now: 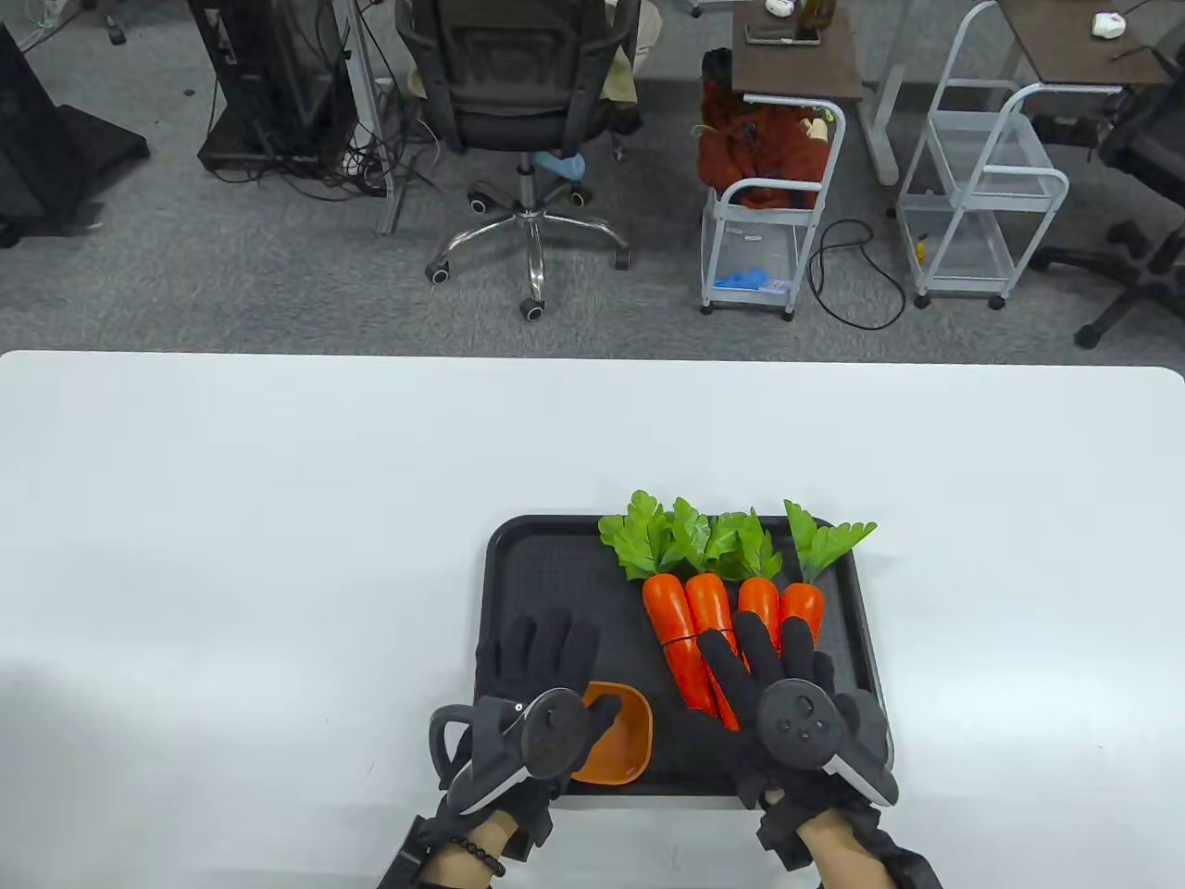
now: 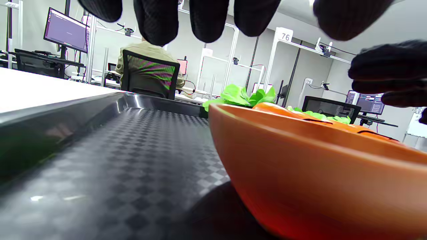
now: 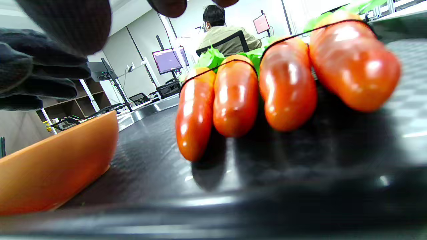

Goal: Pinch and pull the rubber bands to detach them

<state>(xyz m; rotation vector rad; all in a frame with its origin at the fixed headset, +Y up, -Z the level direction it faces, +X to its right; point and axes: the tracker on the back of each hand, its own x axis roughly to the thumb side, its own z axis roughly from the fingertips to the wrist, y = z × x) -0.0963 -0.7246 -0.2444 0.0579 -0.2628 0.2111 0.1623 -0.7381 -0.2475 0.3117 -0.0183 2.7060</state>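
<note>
Both hands are hovering palm-down over the black tray (image 1: 518,556): the left hand (image 1: 542,690) is spreading its fingers (image 2: 156,20) loosely above the orange bowl (image 1: 616,732), gripping nothing, while the right hand (image 1: 778,694) is stretching open fingers over the lower ends of the carrots (image 1: 704,630), though whether they touch I cannot tell. The four carrots are lying side by side in the tray, leafy tops pointing away, with a thin black rubber band (image 3: 233,61) looping around them. What the bowl holds is hidden.
</note>
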